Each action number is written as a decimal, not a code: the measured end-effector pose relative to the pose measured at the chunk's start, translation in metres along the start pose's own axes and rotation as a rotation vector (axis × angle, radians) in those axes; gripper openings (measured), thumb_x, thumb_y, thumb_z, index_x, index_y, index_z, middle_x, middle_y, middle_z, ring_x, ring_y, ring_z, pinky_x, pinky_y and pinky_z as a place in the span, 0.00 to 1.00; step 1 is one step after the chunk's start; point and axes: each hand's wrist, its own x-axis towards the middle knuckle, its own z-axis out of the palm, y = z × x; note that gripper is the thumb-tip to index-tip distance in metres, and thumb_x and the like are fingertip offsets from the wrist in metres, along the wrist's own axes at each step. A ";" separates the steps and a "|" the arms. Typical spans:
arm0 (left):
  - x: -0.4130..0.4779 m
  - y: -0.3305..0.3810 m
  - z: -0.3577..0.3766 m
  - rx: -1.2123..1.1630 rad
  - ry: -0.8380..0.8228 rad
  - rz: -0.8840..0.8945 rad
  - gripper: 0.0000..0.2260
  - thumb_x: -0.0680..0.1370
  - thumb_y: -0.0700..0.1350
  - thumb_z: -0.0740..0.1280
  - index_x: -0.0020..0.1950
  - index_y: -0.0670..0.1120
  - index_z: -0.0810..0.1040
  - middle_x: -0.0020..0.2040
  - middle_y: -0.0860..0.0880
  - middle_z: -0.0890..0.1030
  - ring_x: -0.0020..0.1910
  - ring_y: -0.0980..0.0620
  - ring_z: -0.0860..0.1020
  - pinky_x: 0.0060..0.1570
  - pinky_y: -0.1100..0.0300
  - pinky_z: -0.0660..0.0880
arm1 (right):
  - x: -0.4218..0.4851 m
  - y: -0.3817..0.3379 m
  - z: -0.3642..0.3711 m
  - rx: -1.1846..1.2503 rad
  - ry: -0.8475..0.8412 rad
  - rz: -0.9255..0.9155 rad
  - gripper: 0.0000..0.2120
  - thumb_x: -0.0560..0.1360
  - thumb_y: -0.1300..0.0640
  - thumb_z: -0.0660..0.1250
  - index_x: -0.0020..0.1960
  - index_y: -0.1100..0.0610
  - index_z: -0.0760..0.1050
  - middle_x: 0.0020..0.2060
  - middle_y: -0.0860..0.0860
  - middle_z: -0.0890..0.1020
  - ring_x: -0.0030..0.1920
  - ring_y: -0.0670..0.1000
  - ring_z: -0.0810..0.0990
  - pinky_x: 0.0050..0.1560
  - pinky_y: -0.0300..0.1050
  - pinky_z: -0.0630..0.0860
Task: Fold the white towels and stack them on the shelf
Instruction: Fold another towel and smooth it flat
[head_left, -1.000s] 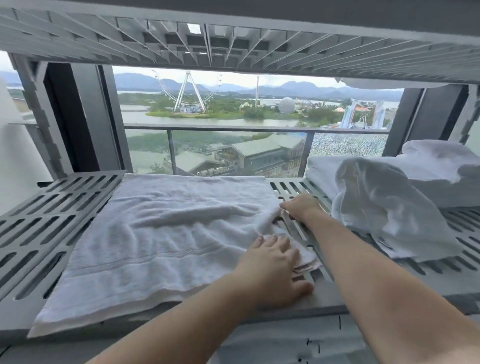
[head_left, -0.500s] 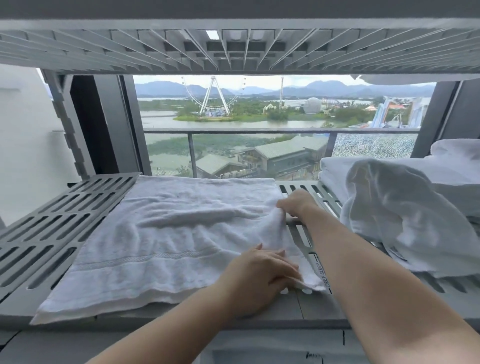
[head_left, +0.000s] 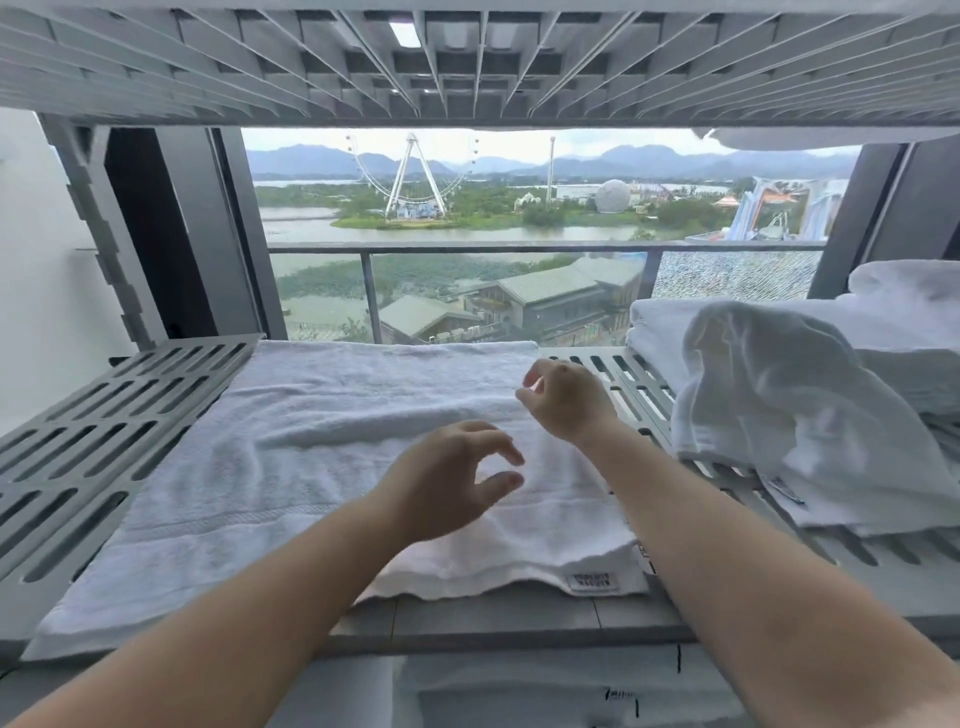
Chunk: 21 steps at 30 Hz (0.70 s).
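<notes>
Grey slotted shelf (head_left: 104, 441) in front of a window, Ferris wheel (head_left: 413, 176) and water outside, another slotted shelf (head_left: 467, 62) overhead. White flat towel (head_left: 291, 467) lies spread on the shelf, at least two layers, with its near edge at the shelf's front lip.

Left hand (head_left: 447, 488) hovers over the flat towel's near right part, fingers curved, thumb apart, holding nothing. Right hand (head_left: 563, 405) is raised over the flat towel's far right edge, fingers loosely curled, also empty. Neither hand touches cloth.

Right of the flat towel: folded towel stack (head_left: 660, 322) with a crumpled towel (head_left: 779, 415) slumped over its front.

Step, as I judge it: the next fold of the flat towel. To do it well:
- pinch both right corners, all layers together
- carry them over to the left edge and match the corners
- the layers at the near edge look uneven, so square them first
- press the crease flat with open palms
- then move it onto the stack right of the flat towel; the crumpled one likely has to come off first

Writing: a small sewn tag (head_left: 592, 582) at the flat towel's near right corner, dark print, too blurred to read. Second tag (head_left: 787, 491) on the crumpled towel's lower edge, unreadable. Print on the shelf lip just right of the flat towel's tag, not legible.
</notes>
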 end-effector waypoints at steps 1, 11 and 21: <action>0.000 -0.005 0.004 0.088 -0.085 -0.021 0.19 0.78 0.64 0.64 0.67 0.60 0.76 0.74 0.56 0.72 0.73 0.55 0.69 0.73 0.49 0.66 | -0.002 -0.003 -0.003 -0.008 -0.062 -0.061 0.11 0.77 0.46 0.67 0.54 0.52 0.79 0.50 0.51 0.82 0.52 0.53 0.80 0.56 0.52 0.77; -0.012 -0.005 0.015 0.076 -0.407 -0.044 0.38 0.73 0.79 0.44 0.80 0.65 0.54 0.82 0.59 0.49 0.80 0.61 0.41 0.79 0.49 0.40 | -0.005 -0.032 -0.009 -0.006 -0.249 -0.031 0.16 0.77 0.60 0.58 0.59 0.52 0.79 0.59 0.52 0.81 0.61 0.55 0.77 0.63 0.51 0.74; -0.054 0.014 -0.019 -0.317 -0.383 -0.183 0.15 0.81 0.54 0.65 0.65 0.54 0.82 0.73 0.56 0.74 0.73 0.62 0.68 0.74 0.57 0.62 | 0.000 -0.072 0.059 -0.010 -0.444 -0.132 0.20 0.83 0.46 0.55 0.74 0.47 0.69 0.75 0.54 0.69 0.75 0.56 0.65 0.74 0.51 0.62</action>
